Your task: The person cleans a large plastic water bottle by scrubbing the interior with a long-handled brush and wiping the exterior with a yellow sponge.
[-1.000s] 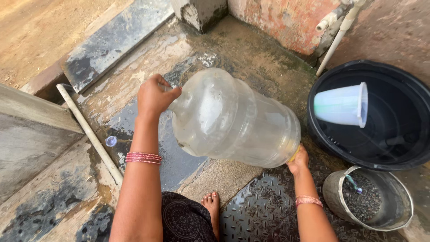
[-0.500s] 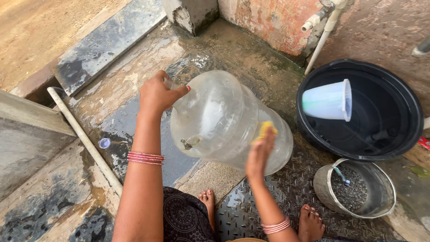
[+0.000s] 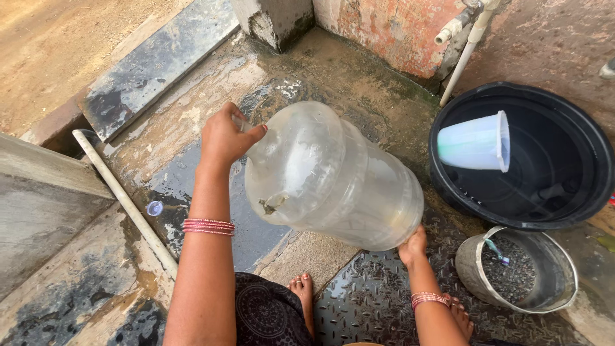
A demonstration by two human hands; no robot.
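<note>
Two vessels sit right of my work area: a black round tub (image 3: 576, 128) with a pale plastic cup (image 3: 475, 142) lying inside, and a dented metal bucket (image 3: 474, 272) holding dark grit. A white pipe (image 3: 125, 202) lies on the wet stone floor (image 3: 192, 115) to the left; nothing blocks my reach. I hold the clear, ribbed plastic water jug (image 3: 333, 176) off the ground, tilted, long axis running from upper left to lower right, neck toward upper left. My left hand (image 3: 224, 138) is clenched around the neck; my right hand (image 3: 413, 245) cups the base edge.
</note>
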